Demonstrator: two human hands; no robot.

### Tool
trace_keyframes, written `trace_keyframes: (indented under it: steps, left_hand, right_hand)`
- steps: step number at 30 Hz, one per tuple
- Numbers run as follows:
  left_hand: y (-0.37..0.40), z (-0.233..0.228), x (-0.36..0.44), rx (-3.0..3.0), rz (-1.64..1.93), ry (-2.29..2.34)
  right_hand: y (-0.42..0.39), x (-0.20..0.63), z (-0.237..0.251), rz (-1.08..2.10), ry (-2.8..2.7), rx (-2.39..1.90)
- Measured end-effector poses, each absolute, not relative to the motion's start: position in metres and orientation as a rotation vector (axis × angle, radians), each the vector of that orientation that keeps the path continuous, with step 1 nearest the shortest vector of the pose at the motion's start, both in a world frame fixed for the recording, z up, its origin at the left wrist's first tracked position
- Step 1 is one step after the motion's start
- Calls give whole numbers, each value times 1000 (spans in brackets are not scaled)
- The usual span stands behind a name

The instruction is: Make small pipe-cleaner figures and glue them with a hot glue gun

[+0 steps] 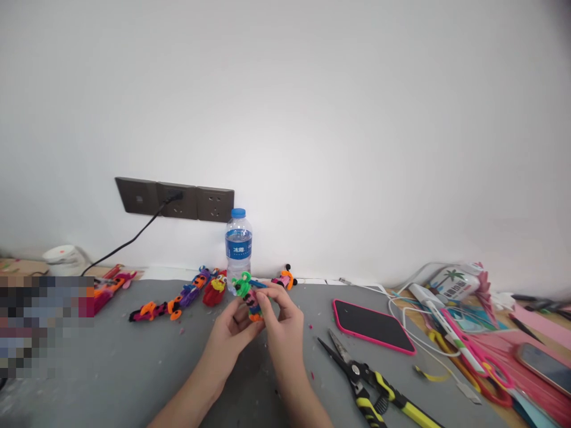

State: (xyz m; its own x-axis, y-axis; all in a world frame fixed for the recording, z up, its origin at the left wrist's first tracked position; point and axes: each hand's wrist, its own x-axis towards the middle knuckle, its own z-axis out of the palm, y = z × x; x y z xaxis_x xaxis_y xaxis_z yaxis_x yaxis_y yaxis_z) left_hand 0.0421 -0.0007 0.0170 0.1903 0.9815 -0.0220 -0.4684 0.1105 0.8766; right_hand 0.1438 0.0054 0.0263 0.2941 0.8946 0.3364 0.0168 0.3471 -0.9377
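Note:
Both my hands meet near the middle of the grey mat, around a small fuzzy figure (243,285) with a green top, a pinkish middle and orange at the bottom, apparently made of pipe cleaners. My left hand (232,330) grips its lower part from the left. Fingers of my right hand (281,309) pinch it from the right side. A thin dark blue piece sticks out by my right fingertips; what it is I cannot tell. Just behind the figure stands a water bottle (238,245) with a blue cap. My fingers hide part of the figure.
More fuzzy figures lie left of the bottle, including a red one (215,289). Yellow-black pliers (355,370) lie open at right, near a pink-cased phone (373,326). Cables, scissors (495,371) and craft materials crowd the right edge. A cord runs from the wall socket (176,199).

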Motion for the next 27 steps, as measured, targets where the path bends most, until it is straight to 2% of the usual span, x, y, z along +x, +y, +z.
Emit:
trace_keyframes:
  steps: [9,15,23,27]
  left_hand:
    - [1,13,39,840,1263,835]
    - [10,14,26,827,1331,948]
    - [17,17,18,802,1384,939]
    - [16,17,18,823,1379,957]
  right_hand:
    - [9,150,25,812,-1073,-1035]
    - [23,196,31,750,-1123,-1177]
    - [29,254,21,580,-1366,-1781]
    - [24,267,14,616,-1392,-1990]
